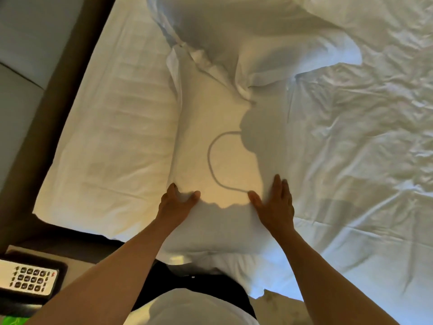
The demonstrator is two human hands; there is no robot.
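A white pillow [225, 146] lies lengthwise on the bed in front of me, its near end at my waist. My left hand [175, 202] grips the pillow's left near edge, with fabric bunched between thumb and curled fingers. My right hand [275, 202] lies flat on the pillow's right side, fingers straight and pressing down. A shadow of a looped cord falls across the pillow's middle.
A second white pillow [112, 137] lies to the left by the dark headboard [58, 102]. A third, crumpled pillow [246, 38] sits at the far end. A wrinkled white sheet [351, 160] covers the bed to the right. A phone keypad [30, 280] sits on the nightstand at lower left.
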